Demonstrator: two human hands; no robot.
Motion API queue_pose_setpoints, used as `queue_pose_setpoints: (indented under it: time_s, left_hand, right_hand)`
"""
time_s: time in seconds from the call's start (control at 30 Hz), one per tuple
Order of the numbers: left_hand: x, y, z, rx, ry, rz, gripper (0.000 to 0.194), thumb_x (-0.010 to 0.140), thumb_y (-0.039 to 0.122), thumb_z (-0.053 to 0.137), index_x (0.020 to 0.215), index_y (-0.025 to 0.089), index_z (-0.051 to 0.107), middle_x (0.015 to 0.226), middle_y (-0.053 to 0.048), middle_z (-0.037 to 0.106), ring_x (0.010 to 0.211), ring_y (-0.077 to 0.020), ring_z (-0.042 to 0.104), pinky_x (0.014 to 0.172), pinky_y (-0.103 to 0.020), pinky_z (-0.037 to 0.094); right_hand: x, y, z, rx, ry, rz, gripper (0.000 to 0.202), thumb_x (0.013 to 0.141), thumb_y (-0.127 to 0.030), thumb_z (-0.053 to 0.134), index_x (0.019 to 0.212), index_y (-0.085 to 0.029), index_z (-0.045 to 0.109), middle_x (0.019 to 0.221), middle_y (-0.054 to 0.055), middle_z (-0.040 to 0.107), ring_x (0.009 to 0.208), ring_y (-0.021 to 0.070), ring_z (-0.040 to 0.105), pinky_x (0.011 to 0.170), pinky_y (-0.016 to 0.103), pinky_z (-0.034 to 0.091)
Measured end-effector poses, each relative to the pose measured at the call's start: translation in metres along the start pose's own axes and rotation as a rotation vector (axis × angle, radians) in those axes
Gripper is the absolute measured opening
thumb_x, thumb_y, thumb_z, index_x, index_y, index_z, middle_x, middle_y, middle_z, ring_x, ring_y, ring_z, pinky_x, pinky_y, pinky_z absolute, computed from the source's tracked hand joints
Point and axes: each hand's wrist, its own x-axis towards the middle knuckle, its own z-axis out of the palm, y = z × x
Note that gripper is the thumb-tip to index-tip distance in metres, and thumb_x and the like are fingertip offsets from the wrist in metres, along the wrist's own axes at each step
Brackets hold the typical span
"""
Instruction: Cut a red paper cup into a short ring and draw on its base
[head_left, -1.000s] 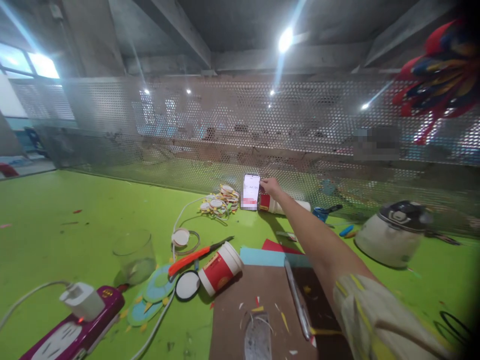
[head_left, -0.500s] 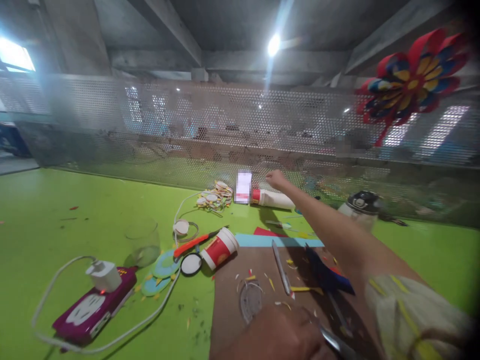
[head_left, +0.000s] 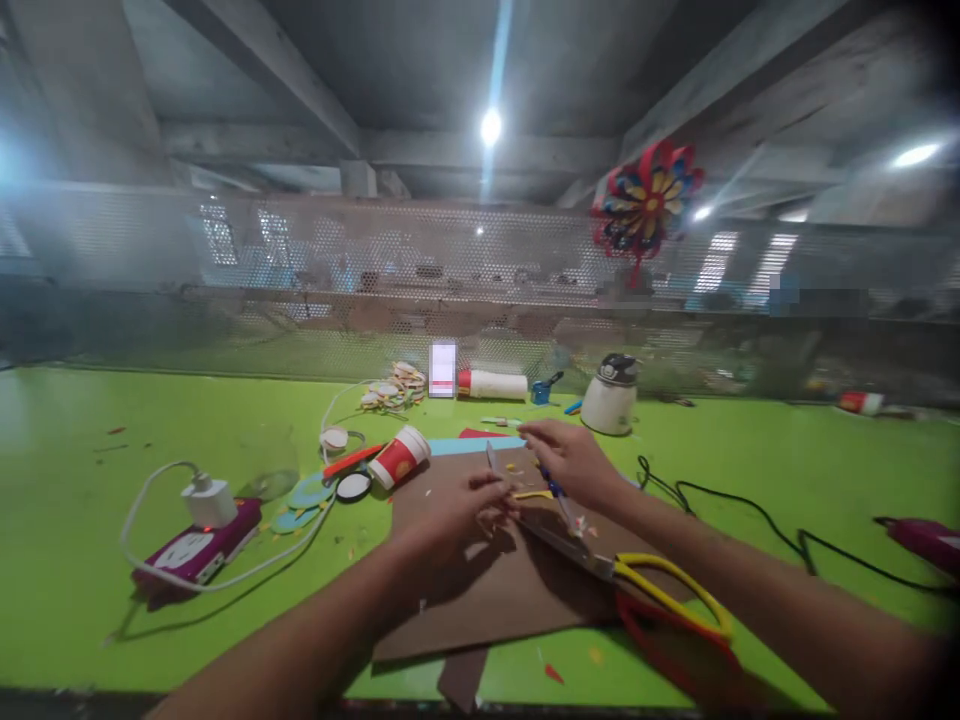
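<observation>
My left hand (head_left: 461,512) is low over the brown board (head_left: 450,600), its fingers curled together; what they hold, if anything, I cannot make out. Close by on the right, my right hand (head_left: 574,462) hovers with fingers stretched out to the left, above a blue-handled tool (head_left: 553,486) that it partly hides. Large scissors (head_left: 600,565) with one yellow and one red handle lie on the board, blades towards my left fingertips. A slim silver tool (head_left: 492,458) shows between the hands. Small yellow and white paper scraps lie around them.
On the left stand a purple power strip (head_left: 196,550) with a charger and white cable, and a clear glass (head_left: 270,470). A red-and-white paper cup (head_left: 400,457) lies tipped beside the board. Behind are a phone (head_left: 442,370), stacked cups (head_left: 499,385) and a white jar (head_left: 609,395).
My right hand has come back from beside the phone to above the board. My left hand has moved up the board, away from the scissors' handles. The view has shifted to the right.
</observation>
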Motion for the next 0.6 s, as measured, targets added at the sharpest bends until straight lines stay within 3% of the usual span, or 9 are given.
queue_pose_setpoints:
  time_s: [0.13, 0.17, 0.3, 0.47, 0.6]
  left_hand:
    - [0.0, 0.013, 0.037, -0.159, -0.25, -0.106, 0.026, 0.084, 0.038, 0.056, 0.087, 0.013, 0.062, 0.083, -0.009, 0.063, 0.08, -0.019, 0.061, 0.08, -0.035, 0.05]
    - [-0.002, 0.017, 0.048, -0.187, -0.242, -0.089, 0.023, 0.086, 0.036, 0.053, 0.087, 0.014, 0.061, 0.082, -0.008, 0.062, 0.079, -0.0185, 0.06, 0.078, -0.035, 0.051]
    - [-0.011, 0.021, 0.08, -0.163, 0.004, -0.136, 0.018, 0.089, 0.022, 0.042, 0.085, 0.016, 0.058, 0.078, -0.003, 0.059, 0.071, -0.0141, 0.055, 0.068, -0.03, 0.05]
    - [-0.011, 0.014, 0.079, -0.002, 0.079, -0.152, 0.014, 0.075, 0.009, 0.044, 0.07, 0.018, 0.053, 0.067, 0.0, 0.055, 0.066, -0.0123, 0.053, 0.064, -0.026, 0.048]
    - [-0.005, 0.007, 0.064, 0.096, 0.031, -0.065, 0.006, 0.073, 0.015, 0.05, 0.07, 0.017, 0.054, 0.065, 0.001, 0.055, 0.064, -0.0115, 0.053, 0.062, -0.024, 0.045]
  right_hand:
    - [-0.018, -0.039, -0.01, -0.012, 0.225, -0.159, 0.03, 0.094, -0.019, 0.046, 0.118, -0.011, 0.063, 0.107, 0.016, 0.069, 0.1, 0.0255, 0.062, 0.087, 0.042, 0.053]
    - [-0.019, -0.045, -0.012, -0.017, 0.271, -0.202, 0.031, 0.094, -0.018, 0.045, 0.12, -0.011, 0.062, 0.11, 0.017, 0.068, 0.102, 0.0264, 0.059, 0.09, 0.045, 0.051]
    - [-0.027, -0.052, -0.017, -0.038, 0.376, -0.352, 0.034, 0.092, -0.015, 0.047, 0.123, -0.015, 0.059, 0.113, 0.016, 0.064, 0.103, 0.028, 0.055, 0.09, 0.049, 0.049]
    - [-0.039, -0.039, -0.011, -0.061, 0.397, -0.529, 0.044, 0.09, -0.013, 0.045, 0.134, -0.013, 0.048, 0.115, 0.018, 0.062, 0.104, 0.0296, 0.054, 0.086, 0.051, 0.05]
    - [-0.043, -0.034, -0.004, -0.02, 0.405, -0.551, 0.053, 0.091, -0.014, 0.046, 0.143, -0.015, 0.037, 0.116, 0.018, 0.06, 0.107, 0.0295, 0.055, 0.088, 0.051, 0.051]
